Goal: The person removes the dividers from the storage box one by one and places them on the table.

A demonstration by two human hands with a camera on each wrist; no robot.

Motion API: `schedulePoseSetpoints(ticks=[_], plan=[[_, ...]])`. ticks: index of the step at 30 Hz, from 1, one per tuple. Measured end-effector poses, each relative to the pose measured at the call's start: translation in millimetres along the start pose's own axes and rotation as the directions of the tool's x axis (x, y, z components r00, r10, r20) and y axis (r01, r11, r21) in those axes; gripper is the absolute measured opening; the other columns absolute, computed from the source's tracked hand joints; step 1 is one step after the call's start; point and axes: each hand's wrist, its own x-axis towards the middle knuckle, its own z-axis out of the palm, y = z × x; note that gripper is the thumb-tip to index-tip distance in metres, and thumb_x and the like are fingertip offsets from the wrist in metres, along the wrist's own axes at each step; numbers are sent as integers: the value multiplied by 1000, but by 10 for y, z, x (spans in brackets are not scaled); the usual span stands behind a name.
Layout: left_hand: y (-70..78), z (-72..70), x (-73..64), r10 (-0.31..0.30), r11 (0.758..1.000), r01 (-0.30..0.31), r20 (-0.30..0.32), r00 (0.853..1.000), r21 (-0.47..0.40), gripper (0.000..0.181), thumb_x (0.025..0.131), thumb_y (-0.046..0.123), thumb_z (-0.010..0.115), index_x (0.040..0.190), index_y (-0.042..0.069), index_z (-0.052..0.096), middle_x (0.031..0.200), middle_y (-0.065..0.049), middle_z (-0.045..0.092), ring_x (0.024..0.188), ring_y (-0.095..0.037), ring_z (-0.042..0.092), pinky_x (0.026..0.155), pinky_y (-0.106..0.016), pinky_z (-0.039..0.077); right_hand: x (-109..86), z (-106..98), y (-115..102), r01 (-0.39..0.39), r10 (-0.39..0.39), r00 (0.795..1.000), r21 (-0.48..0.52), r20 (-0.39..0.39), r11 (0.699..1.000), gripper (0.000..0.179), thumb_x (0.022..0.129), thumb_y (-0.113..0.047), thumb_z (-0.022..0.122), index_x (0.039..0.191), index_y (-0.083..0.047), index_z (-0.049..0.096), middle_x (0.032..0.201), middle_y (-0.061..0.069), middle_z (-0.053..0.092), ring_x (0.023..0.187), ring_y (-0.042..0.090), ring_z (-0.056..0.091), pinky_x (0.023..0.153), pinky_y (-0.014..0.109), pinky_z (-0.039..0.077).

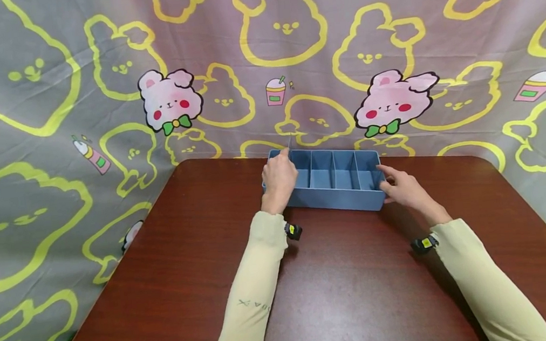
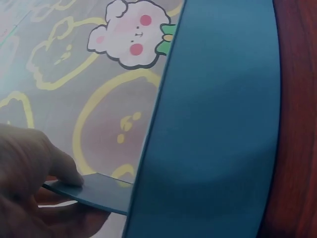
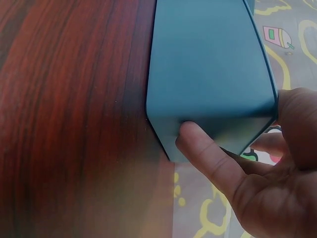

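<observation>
A long blue divided organizer box [image 1: 334,200] sits near the back of the table, its compartments facing up. At its left end, my left hand [image 1: 278,178] pinches a thin blue divider panel [image 2: 101,191] that stands up above the rim. The left wrist view shows the thumb on one face of the panel and the fingers beneath, beside the box's long wall [image 2: 213,99]. My right hand [image 1: 403,186] grips the box's right end at the rim. In the right wrist view, one finger [image 3: 208,153] lies against the outer end wall.
The brown wooden table [image 1: 176,287] has rounded corners. Behind and to the left hangs a grey-pink curtain [image 1: 221,29] with bunny prints, close behind the box. A small black device [image 1: 293,231] is strapped at the left wrist, another [image 1: 424,244] at the right.
</observation>
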Motion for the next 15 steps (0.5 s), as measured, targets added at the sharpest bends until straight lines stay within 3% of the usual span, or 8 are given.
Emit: schedulePoseSetpoints(ticks=[6,11,15], plan=[[-8,-68,27,8,1000,-11,-89,996,-25,32,98,12,54,128,12,65,93,-12,76,55,-26,64,50,-35,51,5,5,11,3,-3,1000,2,-4,1000,59,97,-12,44,154,-5,27,122,33,55,79,31,73,70,42,60],[10,-146,39,-20,998,14,-96,995,-56,30,98,14,57,127,13,66,107,-11,75,75,-31,71,66,-42,57,12,12,13,12,-12,1000,-1,-10,1000,59,98,-11,45,154,-6,28,120,32,56,78,30,73,70,43,60],[22,-203,25,-12,996,5,-71,997,-91,30,99,14,56,127,14,65,109,-10,74,71,-30,70,62,-40,56,2,15,4,15,-15,1000,-3,-12,1000,59,98,-11,45,154,-6,28,118,31,58,76,30,73,70,42,60]])
